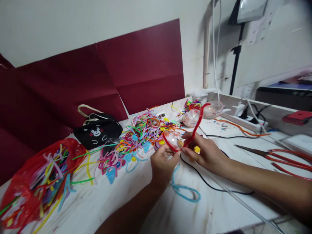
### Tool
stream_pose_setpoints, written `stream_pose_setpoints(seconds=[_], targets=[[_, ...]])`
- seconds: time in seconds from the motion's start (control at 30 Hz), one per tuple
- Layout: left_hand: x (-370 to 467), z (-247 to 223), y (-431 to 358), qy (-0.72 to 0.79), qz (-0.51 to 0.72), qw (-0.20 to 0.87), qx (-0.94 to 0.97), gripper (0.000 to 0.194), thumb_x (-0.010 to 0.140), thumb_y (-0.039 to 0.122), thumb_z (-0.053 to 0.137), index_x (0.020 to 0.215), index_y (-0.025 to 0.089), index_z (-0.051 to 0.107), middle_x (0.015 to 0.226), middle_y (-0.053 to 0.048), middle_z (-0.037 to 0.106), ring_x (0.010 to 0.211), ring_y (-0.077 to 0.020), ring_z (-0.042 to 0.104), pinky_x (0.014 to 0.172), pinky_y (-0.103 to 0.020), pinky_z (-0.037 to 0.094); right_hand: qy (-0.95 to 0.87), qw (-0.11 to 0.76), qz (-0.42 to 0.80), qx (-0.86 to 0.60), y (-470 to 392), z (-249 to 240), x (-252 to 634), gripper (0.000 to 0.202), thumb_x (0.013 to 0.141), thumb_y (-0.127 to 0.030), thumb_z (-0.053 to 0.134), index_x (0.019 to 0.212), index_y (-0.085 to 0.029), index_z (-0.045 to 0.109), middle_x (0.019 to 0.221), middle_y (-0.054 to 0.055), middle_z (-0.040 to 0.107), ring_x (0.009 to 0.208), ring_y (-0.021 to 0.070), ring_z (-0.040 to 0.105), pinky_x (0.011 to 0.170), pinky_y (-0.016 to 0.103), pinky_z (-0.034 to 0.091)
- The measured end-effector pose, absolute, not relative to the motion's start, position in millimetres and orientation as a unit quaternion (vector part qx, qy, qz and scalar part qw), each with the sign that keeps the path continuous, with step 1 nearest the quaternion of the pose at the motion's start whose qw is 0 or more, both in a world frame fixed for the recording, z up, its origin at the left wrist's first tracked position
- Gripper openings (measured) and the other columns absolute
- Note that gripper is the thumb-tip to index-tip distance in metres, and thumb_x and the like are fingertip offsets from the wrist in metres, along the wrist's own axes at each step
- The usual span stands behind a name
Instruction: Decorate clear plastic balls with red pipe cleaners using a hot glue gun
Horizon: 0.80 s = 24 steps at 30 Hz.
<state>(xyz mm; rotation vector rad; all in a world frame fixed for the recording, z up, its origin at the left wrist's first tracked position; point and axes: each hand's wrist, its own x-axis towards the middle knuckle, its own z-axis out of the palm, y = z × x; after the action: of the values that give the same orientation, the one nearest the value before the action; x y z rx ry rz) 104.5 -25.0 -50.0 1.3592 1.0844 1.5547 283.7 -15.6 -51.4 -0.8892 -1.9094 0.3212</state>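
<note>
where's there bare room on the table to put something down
Bare tabletop shows between the red bag and the left forearm, and in front of the black cable, right of the light-blue loop. It's crowded at the fuzzy-strip heap beside the black bag, and at back right around the clear balls and power strip.

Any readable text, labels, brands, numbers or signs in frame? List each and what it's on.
No readable words, brands or numbers.
Black fabric bag with bear-face print: curved white marks, no legible lettering.
White flat-lying sheet with coloured marks: too blurred to read.
Pale wall-hung sheet with dark specks: too small and blurred to read.
</note>
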Motion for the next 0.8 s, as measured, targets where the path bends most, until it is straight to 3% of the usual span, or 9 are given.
stream_pose_setpoints(seconds=[0.23, 0.47, 0.67, 0.8], targets=[[104.9, -51.7, -24.1, 0.433, 0.608, 0.405, 0.528, 0.018, 0.062, 0.019, 0.087, 0.071, 0.021, 0.072, 0.066, 0.000, 0.073, 0.065, -0.0156, 0.070, 0.068, -0.026, 0.057, -0.788, 0.484, 0.127, -0.358, -16.1, -47.5, 283.7, 0.024, 0.098, -0.027, 0.060, 0.121, -0.026, 0.052, 0.080, 0.002, 0.071, 0.062, 0.0195, 0.068, 0.057, 0.031, 0.052], [106.0, -55.1, -24.5, 0.447, 0.601, 0.388, 0.537, 0.017, 0.062, 0.018, 0.086, 0.070, 0.022, 0.072, 0.066, 0.000, 0.074, 0.065, -0.0163, 0.071, 0.068, -0.026, 0.058, -0.816, 0.467, 0.048, -0.338, -15.4, -50.0, 281.6, 0.021, 0.099, -0.022, 0.055, 0.119, -0.025, 0.050, 0.086, 0.005, 0.073, 0.068, 0.0204, 0.069, 0.058, 0.031, 0.052], [101.8, -61.5, -23.6, 0.470, 0.595, 0.309, 0.574, 0.017, 0.063, 0.016, 0.087, 0.070, 0.024, 0.074, 0.071, -0.001, 0.077, 0.068, -0.0186, 0.072, 0.074, -0.028, 0.059, -0.832, 0.470, 0.018, -0.293, -12.6, -49.5, 282.3, 0.022, 0.103, -0.017, 0.051, 0.124, -0.025, 0.050, 0.101, 0.009, 0.077, 0.085, 0.0220, 0.075, 0.067, 0.031, 0.058], [97.5, -66.2, -22.3, 0.450, 0.593, 0.203, 0.636, 0.011, 0.070, 0.016, 0.080, 0.072, 0.024, 0.073, 0.071, 0.000, 0.076, 0.067, -0.0184, 0.072, 0.070, -0.028, 0.058, -0.838, 0.468, 0.008, -0.279, -10.0, -50.7, 284.3, 0.023, 0.105, -0.015, 0.050, 0.127, -0.023, 0.050, 0.106, 0.011, 0.078, 0.091, 0.0225, 0.076, 0.071, 0.032, 0.060]])
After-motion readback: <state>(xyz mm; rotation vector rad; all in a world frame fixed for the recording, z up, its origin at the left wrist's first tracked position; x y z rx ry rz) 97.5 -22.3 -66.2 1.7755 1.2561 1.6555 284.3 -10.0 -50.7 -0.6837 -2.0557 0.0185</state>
